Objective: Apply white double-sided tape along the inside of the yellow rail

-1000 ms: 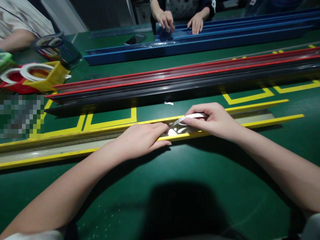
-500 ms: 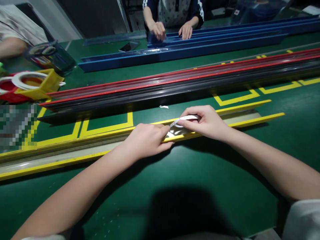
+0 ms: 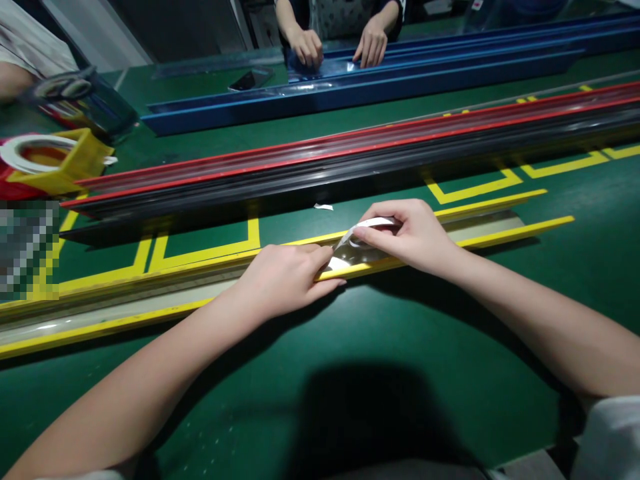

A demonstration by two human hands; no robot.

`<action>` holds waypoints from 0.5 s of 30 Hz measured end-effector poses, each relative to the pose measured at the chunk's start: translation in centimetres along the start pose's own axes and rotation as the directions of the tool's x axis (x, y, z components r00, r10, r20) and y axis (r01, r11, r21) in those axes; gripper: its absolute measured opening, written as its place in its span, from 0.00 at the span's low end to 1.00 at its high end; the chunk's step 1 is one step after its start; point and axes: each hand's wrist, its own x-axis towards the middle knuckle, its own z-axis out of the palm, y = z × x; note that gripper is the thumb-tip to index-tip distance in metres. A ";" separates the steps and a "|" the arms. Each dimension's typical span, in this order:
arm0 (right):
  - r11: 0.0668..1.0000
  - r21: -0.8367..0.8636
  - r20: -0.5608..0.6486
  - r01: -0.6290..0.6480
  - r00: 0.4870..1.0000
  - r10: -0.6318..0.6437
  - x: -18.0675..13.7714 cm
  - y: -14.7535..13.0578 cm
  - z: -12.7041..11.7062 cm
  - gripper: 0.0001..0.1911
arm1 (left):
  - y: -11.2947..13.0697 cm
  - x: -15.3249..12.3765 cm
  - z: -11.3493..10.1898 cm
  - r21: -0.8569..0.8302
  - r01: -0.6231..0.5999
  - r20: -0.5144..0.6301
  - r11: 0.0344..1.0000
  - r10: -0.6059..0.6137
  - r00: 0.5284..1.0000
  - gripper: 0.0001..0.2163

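Lying beyond yellow channel [image 3: 370, 268], white scrap [image 3: 324, 207], black channel [image 3: 300, 183], red channel [image 3: 300, 152]

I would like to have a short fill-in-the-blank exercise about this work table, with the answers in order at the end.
1. The right hand holds the ____ tape.
2. The left hand is on the yellow rail, to the ____ of the right hand.
3. The red rail lies between the black rail and the ____ rails.
4. A phone lies on the ____ table.

Missing words: white; left; blue; green.
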 end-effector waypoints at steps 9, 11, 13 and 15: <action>1.000 0.027 0.057 0.013 0.998 -0.015 0.1 -0.1 -0.2 0.13 | 0.0 0.1 -0.3 0.011 0.000 0.031 1.000 -0.001 1.000 0.20; 0.999 0.027 0.060 0.017 0.998 -0.019 0.1 -0.1 -0.2 0.13 | 0.1 0.1 -0.3 0.012 0.005 0.040 1.000 -0.006 0.999 0.20; 1.000 0.025 0.062 0.016 0.998 -0.017 0.1 -0.1 -0.2 0.14 | 0.0 0.0 -0.3 0.010 0.007 0.047 1.000 -0.008 0.999 0.20; 1.000 0.022 0.063 0.014 0.998 -0.016 0.0 0.0 -0.2 0.14 | 0.0 0.0 -0.2 -0.004 0.002 0.051 1.000 -0.001 0.999 0.21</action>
